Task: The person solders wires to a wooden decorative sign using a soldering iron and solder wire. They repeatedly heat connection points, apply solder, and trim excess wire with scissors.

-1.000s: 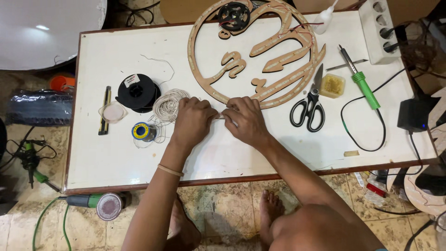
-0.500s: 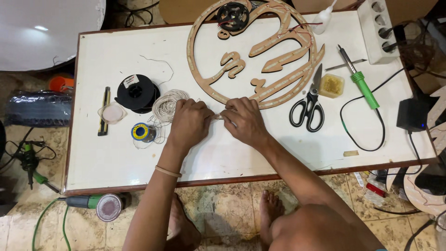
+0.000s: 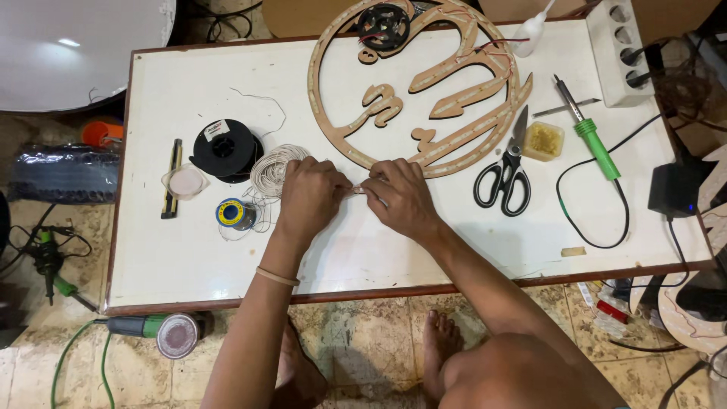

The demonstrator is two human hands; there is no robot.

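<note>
I see my left hand (image 3: 309, 191) and right hand (image 3: 400, 197) pinched together on a thin strip (image 3: 356, 190) — held between them just below the wooden ring (image 3: 413, 83). The wire coil (image 3: 270, 170), scissors (image 3: 506, 173) and soldering iron (image 3: 587, 130) lie untouched — joining looks unfinished.

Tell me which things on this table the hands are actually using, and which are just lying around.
In use: left hand and right hand pinching a thin white wire; white wire coil.

Lying about: scissors, soldering iron, black spool, solder reel, utility knife.
</note>
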